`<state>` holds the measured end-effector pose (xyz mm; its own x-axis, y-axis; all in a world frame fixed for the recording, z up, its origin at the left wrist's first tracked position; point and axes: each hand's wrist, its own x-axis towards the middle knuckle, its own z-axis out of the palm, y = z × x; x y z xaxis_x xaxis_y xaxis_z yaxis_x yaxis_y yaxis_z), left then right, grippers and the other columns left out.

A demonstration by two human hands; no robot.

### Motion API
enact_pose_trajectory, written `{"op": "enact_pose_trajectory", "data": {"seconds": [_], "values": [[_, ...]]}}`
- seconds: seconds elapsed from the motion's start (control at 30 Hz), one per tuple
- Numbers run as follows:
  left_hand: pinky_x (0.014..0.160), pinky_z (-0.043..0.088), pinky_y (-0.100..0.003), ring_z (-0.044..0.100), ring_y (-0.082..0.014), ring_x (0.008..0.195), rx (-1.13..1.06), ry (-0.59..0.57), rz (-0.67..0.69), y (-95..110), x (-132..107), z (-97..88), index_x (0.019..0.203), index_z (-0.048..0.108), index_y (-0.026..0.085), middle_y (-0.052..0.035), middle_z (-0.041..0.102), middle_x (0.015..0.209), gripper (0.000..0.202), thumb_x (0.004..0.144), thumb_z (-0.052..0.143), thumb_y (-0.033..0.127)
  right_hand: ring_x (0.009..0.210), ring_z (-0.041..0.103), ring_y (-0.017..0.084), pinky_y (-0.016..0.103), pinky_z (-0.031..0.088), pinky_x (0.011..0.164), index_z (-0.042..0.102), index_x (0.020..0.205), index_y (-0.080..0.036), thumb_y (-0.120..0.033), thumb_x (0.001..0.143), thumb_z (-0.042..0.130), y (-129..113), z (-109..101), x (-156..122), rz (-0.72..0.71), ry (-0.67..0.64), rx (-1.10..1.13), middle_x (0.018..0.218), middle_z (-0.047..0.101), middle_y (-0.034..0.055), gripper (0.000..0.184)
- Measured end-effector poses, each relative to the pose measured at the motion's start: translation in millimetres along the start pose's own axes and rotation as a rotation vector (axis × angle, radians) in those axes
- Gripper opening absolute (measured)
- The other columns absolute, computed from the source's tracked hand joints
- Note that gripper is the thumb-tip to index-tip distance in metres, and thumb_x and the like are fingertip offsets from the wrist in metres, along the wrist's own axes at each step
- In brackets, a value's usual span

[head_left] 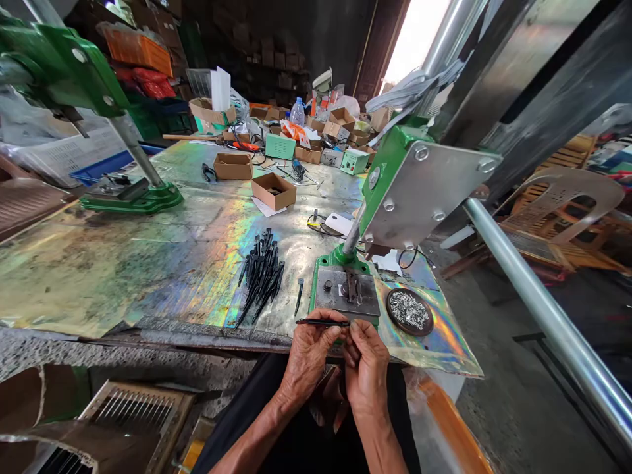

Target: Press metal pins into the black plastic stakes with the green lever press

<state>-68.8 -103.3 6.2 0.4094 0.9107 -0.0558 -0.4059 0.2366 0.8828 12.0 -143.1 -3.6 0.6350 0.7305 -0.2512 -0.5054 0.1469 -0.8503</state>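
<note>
Near the table's front edge, my left hand is closed around a slim black piece that lies roughly level. My right hand pinches at its right end; whether a small part is also between those fingertips is hidden. Just beyond both hands stands the green press, with a metal fixture on its base plate. To the left, similar black pieces lie in a pile, and a single black piece lies apart. A round dish of small silvery pins sits to the right.
The press's long lever slants down on the right. A second green press stands at the left. Small cardboard boxes, cables and green control boxes crowd the table's far part. A plastic chair is at the right.
</note>
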Motion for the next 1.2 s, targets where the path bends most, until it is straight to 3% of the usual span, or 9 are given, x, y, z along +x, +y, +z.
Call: {"op": "enact_pose_trajectory", "data": {"seconds": [0.3,0.57,0.77,1.03,1.2], "values": [[0.065,0.045,-0.024,0.057,-0.0146,0.064,0.155,-0.017,0.034,7.1,26.4,7.5,0.079,0.068,0.016,-0.0012,0.063,0.066,0.007,0.072,0.064,0.017,0.045,0.022,0.006,0.019,0.015,0.039,0.058,0.065,-0.017,-0.033,0.062,0.076,-6.0,1.3,17.6,0.025,-0.031,0.060,0.055,0.040,-0.0054,0.024],[0.067,0.046,-0.026,0.057,-0.0137,0.065,0.427,-0.075,0.118,-4.3,61.4,7.0,0.081,0.064,0.017,-0.0001,0.061,0.068,0.014,0.074,0.052,0.016,0.046,0.025,0.006,0.019,0.018,0.040,0.069,0.086,-0.015,-0.031,0.061,0.073,-6.1,7.0,34.7,0.023,-0.080,0.066,0.058,0.046,-0.0040,0.029],[0.062,0.045,-0.024,0.053,-0.0108,0.060,0.486,-0.100,0.133,-8.8,84.9,6.1,0.076,0.056,0.016,0.0014,0.057,0.065,0.009,0.073,0.048,0.015,0.046,0.029,0.006,0.018,0.019,0.040,0.067,0.082,-0.015,-0.029,0.059,0.074,-8.5,-0.6,34.9,0.053,-0.061,0.066,0.059,0.049,-0.0024,0.028],[0.060,0.047,-0.024,0.055,-0.0114,0.061,0.549,-0.117,0.035,-12.7,107.3,8.2,0.077,0.053,0.017,0.0004,0.058,0.072,0.009,0.071,0.047,0.012,0.049,0.032,0.004,0.013,0.026,0.042,0.069,0.090,-0.016,-0.028,0.063,0.079,-62.6,-47.6,6.1,0.038,-0.045,0.050,0.069,0.055,0.0010,0.031],[0.060,0.049,-0.024,0.054,-0.0114,0.061,0.595,-0.132,0.029,-15.5,111.2,6.6,0.077,0.052,0.017,0.0011,0.056,0.069,0.008,0.072,0.047,0.013,0.052,0.037,0.004,0.012,0.031,0.044,0.071,0.090,-0.016,-0.028,0.061,0.081,-101.4,-62.7,-10.7,-0.029,0.010,-0.005,0.071,0.054,0.0027,0.033]]}}
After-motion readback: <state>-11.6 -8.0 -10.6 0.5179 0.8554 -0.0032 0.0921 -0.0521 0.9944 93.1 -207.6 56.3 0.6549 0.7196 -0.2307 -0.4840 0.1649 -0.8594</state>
